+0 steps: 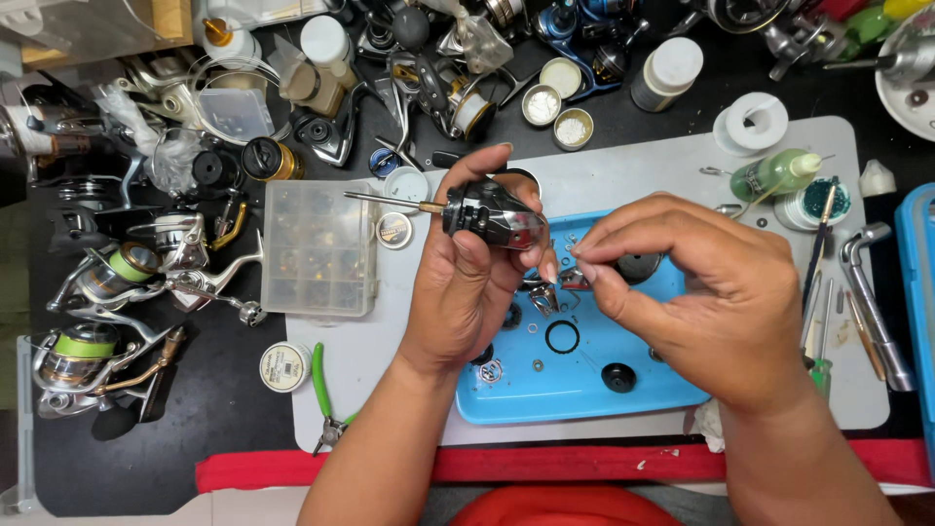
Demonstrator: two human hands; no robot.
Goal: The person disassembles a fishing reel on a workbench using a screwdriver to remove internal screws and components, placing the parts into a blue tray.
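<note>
My left hand (467, 282) grips a dark, shiny fishing reel body (492, 216) with a thin metal shaft (390, 201) sticking out to the left. It is held over the blue parts tray (506, 399). My right hand (711, 292) pinches a small metal part (573, 278) between thumb and forefinger, right beside the reel body. In the tray lie a black ring (562, 337), a black round cap (618, 377) and several small washers and gears.
A clear compartment box (319, 248) stands left of the hands on the grey mat (623, 161). Green-handled pliers (326, 394) lie at the mat's front left. Several spinning reels (117, 278) crowd the left side. A green bottle (774, 175), a brush and tools lie right.
</note>
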